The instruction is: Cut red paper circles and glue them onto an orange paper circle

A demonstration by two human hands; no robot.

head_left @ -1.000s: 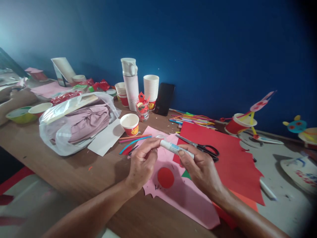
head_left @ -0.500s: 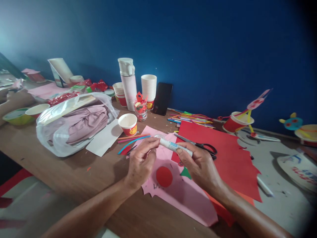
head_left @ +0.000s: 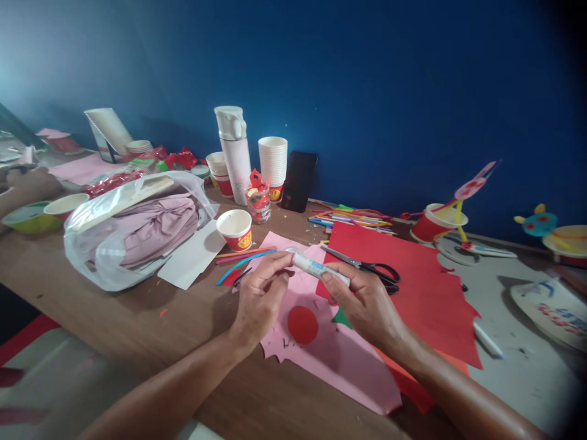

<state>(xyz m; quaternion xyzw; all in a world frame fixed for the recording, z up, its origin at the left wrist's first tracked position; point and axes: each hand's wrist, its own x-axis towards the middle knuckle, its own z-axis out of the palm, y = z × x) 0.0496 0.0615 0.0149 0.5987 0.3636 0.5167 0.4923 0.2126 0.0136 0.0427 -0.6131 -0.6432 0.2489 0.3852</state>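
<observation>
My right hand is closed around the barrel of a white glue stick with blue print, held at a slant above the paper. At its upper left end, the fingers of my left hand are pinched together. A small pale edge shows by those fingertips, but what they grip is too small to make out. Below both hands lies a pink paper sheet with a jagged edge and black marks. A red paper circle rests on it. Black-handled scissors lie just beyond my right hand, partly on red paper.
A paper cup and a clear plastic bag stand to the left. Behind are a white bottle, stacked cups, a dark phone and colourful pipe cleaners. Another person's hand is at far left.
The glue stick and my right hand have shifted slightly left and the stick's printed side has turned a little. The whole view has slid slightly; both hands keep their hold.
</observation>
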